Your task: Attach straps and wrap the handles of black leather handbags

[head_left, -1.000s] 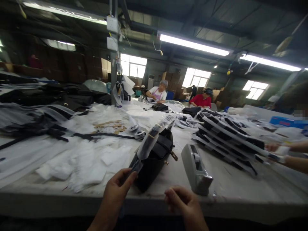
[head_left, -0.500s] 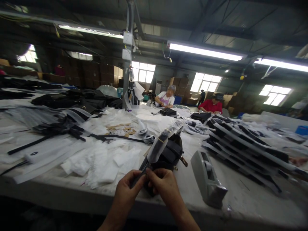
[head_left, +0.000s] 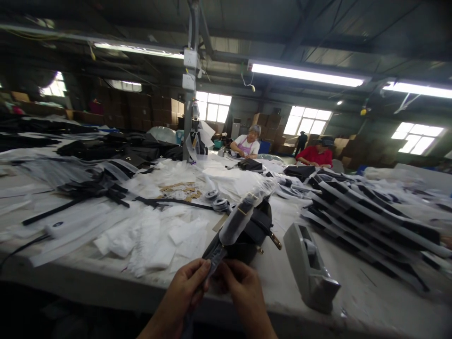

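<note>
A black handbag [head_left: 259, 228] with gold-coloured metal fittings lies near the table's front edge. Its strap [head_left: 235, 228] runs toward me, sheathed in clear plastic film over a buckle. My left hand [head_left: 190, 287] is closed round the strap's near end, thumb on top. Close beside it, my right hand [head_left: 243, 285] has its fingers pinched together at the underside of the strap; what lies between the fingertips is hidden and slightly blurred. A grey tape dispenser [head_left: 310, 273] stands to the right of the bag.
Stacked black pieces with white wrapping [head_left: 367, 226] fill the right side. White padding sheets [head_left: 151, 240], black straps [head_left: 102, 188] and brown paper pieces [head_left: 181, 190] lie to the left. A metal post [head_left: 189, 127] rises behind. Two people [head_left: 247, 143] sit across the table.
My right hand came from beside the dispenser to the strap, then slid slightly under it. My left hand kept hold of the strap. The view has turned a little left.
</note>
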`<action>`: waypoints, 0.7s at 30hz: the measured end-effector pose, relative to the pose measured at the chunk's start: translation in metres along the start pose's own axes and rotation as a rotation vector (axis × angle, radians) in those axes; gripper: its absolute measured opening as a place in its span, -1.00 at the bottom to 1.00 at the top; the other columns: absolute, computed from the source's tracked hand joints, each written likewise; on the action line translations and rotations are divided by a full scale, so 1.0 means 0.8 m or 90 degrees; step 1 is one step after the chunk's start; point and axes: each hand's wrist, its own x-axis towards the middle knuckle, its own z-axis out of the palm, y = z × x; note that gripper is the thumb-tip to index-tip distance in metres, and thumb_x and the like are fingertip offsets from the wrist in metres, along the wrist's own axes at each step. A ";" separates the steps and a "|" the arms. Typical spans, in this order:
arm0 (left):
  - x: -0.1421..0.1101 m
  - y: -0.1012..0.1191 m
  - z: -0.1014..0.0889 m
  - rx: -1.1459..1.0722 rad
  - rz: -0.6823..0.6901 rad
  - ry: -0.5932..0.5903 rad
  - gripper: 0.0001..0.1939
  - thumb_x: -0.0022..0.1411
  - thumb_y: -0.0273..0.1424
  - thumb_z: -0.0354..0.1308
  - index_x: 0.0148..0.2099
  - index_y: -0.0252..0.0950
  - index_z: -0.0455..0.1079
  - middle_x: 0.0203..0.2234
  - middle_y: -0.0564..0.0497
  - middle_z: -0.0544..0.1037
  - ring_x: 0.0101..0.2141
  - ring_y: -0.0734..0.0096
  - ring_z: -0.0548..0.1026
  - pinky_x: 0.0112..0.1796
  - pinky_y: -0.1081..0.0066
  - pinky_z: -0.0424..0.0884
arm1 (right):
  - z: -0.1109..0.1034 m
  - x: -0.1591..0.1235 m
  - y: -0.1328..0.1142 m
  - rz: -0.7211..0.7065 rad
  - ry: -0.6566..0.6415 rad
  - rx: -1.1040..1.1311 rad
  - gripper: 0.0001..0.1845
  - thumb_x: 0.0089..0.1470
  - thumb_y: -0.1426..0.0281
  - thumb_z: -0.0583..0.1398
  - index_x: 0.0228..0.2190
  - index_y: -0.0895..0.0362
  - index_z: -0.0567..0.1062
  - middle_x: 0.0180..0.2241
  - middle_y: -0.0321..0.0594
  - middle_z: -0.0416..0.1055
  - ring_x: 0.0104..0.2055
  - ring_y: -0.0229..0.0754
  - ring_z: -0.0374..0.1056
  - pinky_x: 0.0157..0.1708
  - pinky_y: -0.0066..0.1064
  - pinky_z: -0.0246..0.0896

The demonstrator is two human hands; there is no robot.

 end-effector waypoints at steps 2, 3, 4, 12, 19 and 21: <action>-0.002 0.003 0.004 0.005 -0.016 0.009 -0.58 0.12 -0.01 0.21 -0.38 -0.31 0.35 -0.69 0.23 0.24 -0.75 0.78 -0.05 -0.70 0.63 -0.19 | 0.008 0.000 -0.005 -0.004 0.042 -0.039 -0.61 0.00 0.13 0.25 -0.56 0.21 0.58 -0.66 -0.24 0.42 -0.59 -0.27 0.24 -0.57 -0.48 0.10; -0.003 0.004 0.005 0.007 -0.021 0.013 -0.56 0.10 0.00 0.21 -0.39 -0.31 0.34 -0.69 0.23 0.24 -0.75 0.79 -0.06 -0.71 0.63 -0.20 | 0.012 0.000 -0.007 -0.005 0.058 -0.055 -0.63 0.00 0.16 0.24 -0.60 0.20 0.57 -0.67 -0.24 0.42 -0.59 -0.25 0.26 -0.57 -0.48 0.10; -0.003 0.005 0.005 0.009 -0.023 0.019 -0.55 0.08 0.02 0.22 -0.40 -0.31 0.34 -0.70 0.23 0.24 -0.76 0.79 -0.06 -0.71 0.64 -0.20 | 0.016 0.000 -0.008 -0.008 0.069 -0.070 -0.64 0.00 0.19 0.22 -0.61 0.20 0.57 -0.66 -0.23 0.43 -0.58 -0.23 0.28 -0.56 -0.47 0.12; 0.014 -0.014 -0.004 0.042 -0.041 -0.005 -0.41 -0.13 0.18 0.25 -0.49 -0.29 0.31 -0.80 0.26 0.20 -0.83 0.76 -0.03 -0.79 0.63 -0.15 | 0.023 0.004 -0.008 -0.009 0.087 -0.090 -0.74 -0.05 0.29 0.22 -0.47 0.21 0.65 -0.61 -0.20 0.51 -0.49 -0.11 0.41 -0.51 -0.45 0.20; 0.010 -0.016 0.002 -0.010 -0.050 -0.024 -0.44 -0.08 0.15 0.26 -0.47 -0.29 0.31 -0.77 0.26 0.23 -0.82 0.79 -0.05 -0.78 0.63 -0.14 | 0.014 0.002 -0.006 -0.033 0.031 -0.107 -0.73 -0.02 0.25 0.25 -0.52 0.20 0.64 -0.60 -0.23 0.49 -0.47 -0.14 0.36 -0.48 -0.45 0.15; 0.006 -0.014 0.002 -0.030 -0.049 -0.017 -0.45 -0.07 0.13 0.27 -0.41 -0.29 0.34 -0.72 0.26 0.28 -0.81 0.80 -0.05 -0.77 0.64 -0.14 | 0.011 -0.003 0.003 -0.016 -0.026 0.014 -0.66 0.01 0.15 0.26 -0.46 0.19 0.64 -0.50 -0.20 0.53 -0.39 -0.13 0.38 -0.37 -0.43 0.21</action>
